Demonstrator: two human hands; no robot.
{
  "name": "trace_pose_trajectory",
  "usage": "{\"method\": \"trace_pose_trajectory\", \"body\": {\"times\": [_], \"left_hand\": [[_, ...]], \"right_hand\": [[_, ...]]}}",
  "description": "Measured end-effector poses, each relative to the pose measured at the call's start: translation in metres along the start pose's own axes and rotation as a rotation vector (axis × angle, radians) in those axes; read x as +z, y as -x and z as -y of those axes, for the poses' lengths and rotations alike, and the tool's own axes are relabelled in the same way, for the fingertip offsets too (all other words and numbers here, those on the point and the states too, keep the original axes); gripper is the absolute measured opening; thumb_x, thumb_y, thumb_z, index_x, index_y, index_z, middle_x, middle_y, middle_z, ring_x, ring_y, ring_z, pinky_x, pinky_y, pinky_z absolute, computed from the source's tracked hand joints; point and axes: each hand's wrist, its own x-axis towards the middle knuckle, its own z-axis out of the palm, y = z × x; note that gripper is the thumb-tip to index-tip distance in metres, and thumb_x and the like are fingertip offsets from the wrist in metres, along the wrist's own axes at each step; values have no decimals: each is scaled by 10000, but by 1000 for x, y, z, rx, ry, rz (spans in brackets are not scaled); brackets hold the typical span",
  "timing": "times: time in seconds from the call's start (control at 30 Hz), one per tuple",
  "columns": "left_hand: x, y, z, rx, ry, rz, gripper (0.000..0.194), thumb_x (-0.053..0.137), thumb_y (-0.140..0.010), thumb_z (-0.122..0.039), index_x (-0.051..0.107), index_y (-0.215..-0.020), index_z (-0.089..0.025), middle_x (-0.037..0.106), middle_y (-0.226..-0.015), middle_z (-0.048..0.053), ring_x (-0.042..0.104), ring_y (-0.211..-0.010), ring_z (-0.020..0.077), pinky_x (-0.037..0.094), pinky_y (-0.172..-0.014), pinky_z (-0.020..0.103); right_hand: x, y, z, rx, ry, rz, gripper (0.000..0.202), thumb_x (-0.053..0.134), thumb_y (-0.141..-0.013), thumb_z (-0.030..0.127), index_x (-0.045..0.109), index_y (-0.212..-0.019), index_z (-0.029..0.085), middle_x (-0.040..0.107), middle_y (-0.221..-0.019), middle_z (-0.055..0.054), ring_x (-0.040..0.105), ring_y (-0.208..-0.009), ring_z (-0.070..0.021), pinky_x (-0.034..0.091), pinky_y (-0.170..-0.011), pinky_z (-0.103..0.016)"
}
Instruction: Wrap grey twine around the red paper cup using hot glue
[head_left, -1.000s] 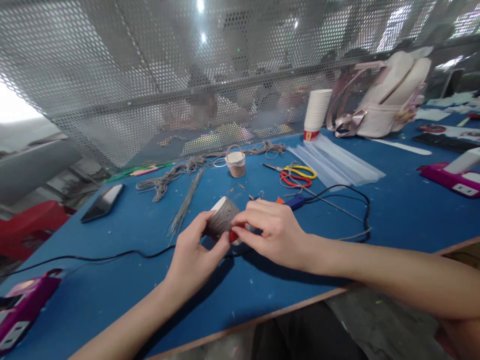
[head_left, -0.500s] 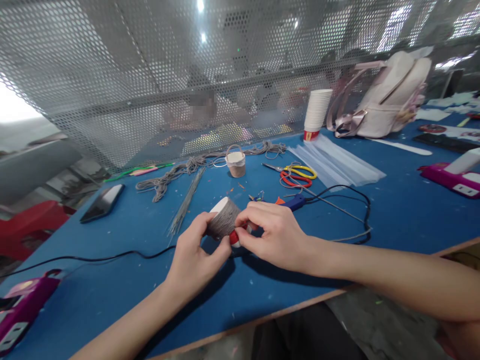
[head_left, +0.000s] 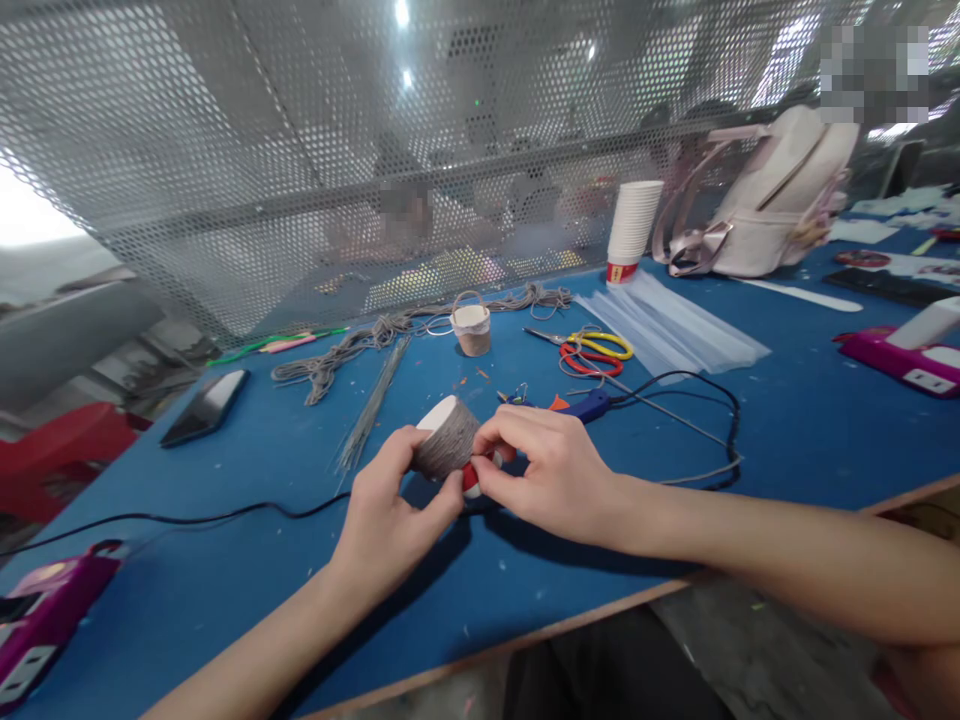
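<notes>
My left hand (head_left: 401, 490) is closed around a paper cup (head_left: 450, 438) lying tilted above the table, its side wound with grey cord and a red and white band bare at the right end. The thumb presses near the red part. At that end, my right hand (head_left: 544, 470) pinches thumb and forefinger together at the edge of the winding. A loose length of grey cord (head_left: 694, 478) passes behind the right forearm towards these fingers; the fingertips hide where it meets the cup. Just beyond lies a blue glue gun (head_left: 591, 406) with an orange trigger.
A small cord-wrapped bucket (head_left: 472, 335) stands behind the cup. Scissors (head_left: 592, 350), grey cord bundles (head_left: 322, 365), thin wires (head_left: 375, 405), translucent sheets (head_left: 667, 325), stacked paper cups (head_left: 634, 225), a phone (head_left: 206, 405), a backpack (head_left: 765, 210) and purple power strips (head_left: 64, 605) surround it on the blue table.
Both hands and the cup keep nearly the same position. The cup has turned very slightly in the fingers, and a blurred patch appears at the upper right.
</notes>
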Motion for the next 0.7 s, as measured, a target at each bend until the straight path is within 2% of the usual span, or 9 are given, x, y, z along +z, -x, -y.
{"method": "trace_pose_trajectory", "body": {"times": [0.37,0.7], "left_hand": [[0,0,1,50,-18,-34,47,570,-735,-221,533,-738,-192,538,-641,-52,491,-562,93,407,-525,199],[-1,1,0,32,-28,-42,43,564,-730,-222,532,-733,-192,530,-640,-55,471,-562,93,389,-517,201]], "right_hand": [[-1,-1,1,26,-27,15,79,568,-803,165,567,-727,187,603,-678,17,533,-623,-103,391,-617,-223],[1,0,0,45,-30,7,60,588,-774,149,574,-723,178,598,-675,26,523,-609,-94,376,-610,-217]]}}
